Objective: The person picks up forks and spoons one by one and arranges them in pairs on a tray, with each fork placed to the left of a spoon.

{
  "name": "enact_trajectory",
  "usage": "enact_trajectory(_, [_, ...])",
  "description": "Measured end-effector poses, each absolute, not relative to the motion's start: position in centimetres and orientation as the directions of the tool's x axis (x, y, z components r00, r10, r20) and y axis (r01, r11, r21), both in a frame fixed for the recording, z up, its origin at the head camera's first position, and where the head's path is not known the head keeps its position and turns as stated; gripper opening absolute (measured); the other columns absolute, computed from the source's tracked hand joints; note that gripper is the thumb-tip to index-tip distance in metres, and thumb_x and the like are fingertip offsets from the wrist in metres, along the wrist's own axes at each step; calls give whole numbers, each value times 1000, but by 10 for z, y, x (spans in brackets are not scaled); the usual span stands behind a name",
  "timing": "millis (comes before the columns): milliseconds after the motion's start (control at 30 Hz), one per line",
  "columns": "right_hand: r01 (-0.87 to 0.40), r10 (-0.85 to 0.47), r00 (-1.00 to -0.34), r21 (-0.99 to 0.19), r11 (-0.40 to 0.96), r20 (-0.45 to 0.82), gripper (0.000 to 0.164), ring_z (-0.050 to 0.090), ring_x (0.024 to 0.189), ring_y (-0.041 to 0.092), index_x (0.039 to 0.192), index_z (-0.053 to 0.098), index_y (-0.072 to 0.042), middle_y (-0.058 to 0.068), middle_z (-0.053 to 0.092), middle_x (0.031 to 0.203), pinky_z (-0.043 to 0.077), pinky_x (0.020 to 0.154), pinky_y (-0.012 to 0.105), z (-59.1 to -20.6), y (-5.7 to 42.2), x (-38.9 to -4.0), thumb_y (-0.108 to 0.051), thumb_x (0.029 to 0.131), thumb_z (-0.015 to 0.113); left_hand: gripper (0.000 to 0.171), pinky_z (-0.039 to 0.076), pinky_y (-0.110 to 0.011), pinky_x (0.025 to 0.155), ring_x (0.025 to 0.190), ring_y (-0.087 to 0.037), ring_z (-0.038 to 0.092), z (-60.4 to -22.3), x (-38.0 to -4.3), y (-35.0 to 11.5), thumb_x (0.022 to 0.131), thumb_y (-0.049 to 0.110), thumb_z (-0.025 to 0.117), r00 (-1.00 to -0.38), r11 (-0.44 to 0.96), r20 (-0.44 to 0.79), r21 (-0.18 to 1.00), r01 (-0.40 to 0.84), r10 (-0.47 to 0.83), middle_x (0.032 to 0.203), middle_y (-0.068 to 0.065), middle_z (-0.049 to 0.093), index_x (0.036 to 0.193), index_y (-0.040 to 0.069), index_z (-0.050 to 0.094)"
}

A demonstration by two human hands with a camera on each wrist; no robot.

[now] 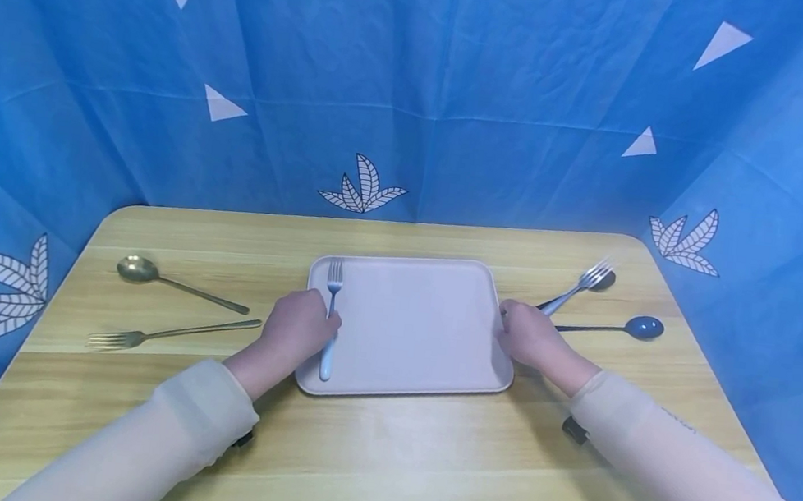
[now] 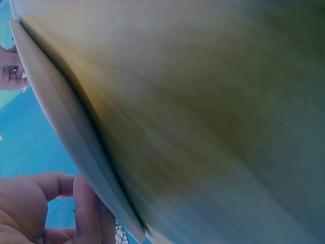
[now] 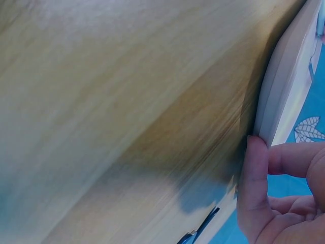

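Observation:
A pale rectangular tray (image 1: 422, 327) is in the middle of the wooden table, with a person's hand at each short side. My left hand (image 1: 298, 328) pinches the left rim, thumb on the inner side. Close to that thumb, a silver fork (image 1: 326, 362) lies lengthwise along the tray's left part, tines away from me. The right rim is pinched by my right hand (image 1: 529, 335). In the right wrist view the thumb and fingers (image 3: 254, 173) meet at the tray's edge (image 3: 277, 91). Whether the tray is raised off the table I cannot tell.
Left of the tray lie a gold spoon (image 1: 138, 268) and a gold fork (image 1: 116, 339). Beyond my right hand, a silver fork (image 1: 579, 286) crosses a dark spoon (image 1: 604, 282), with another dark spoon (image 1: 644, 328) nearer. A blue curtain (image 1: 421, 79) surrounds the table's back and sides.

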State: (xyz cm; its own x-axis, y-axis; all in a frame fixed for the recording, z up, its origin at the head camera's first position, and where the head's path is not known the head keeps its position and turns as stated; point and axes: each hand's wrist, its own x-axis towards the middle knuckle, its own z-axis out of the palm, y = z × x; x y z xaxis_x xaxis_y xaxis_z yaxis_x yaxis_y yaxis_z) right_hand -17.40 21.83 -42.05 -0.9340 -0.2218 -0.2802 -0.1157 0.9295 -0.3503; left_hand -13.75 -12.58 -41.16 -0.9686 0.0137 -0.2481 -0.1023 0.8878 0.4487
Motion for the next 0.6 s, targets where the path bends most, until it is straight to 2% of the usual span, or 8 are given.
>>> enact_trajectory(333, [-114,-226,-933,-365,924,-281,34,49,57,19,123,55,11,4,49,64,44,53,31,-419,217,-173,-4,92,56,37,37,-29,45,50,-18,50,-409,-141,-132,98,24,53,-979,902,-201,427,-71,19,56,-4,49,64,9,54])
enact_trajectory(600, [-123,-225,-936,-346,930,-272,25,47,56,19,114,58,8,3,46,62,42,53,32,-419,218,-172,-5,92,57,34,35,-31,46,51,-20,49,-405,-143,-139,99,29,54,-983,917,-186,392,-75,-1,60,-5,51,72,8,54])
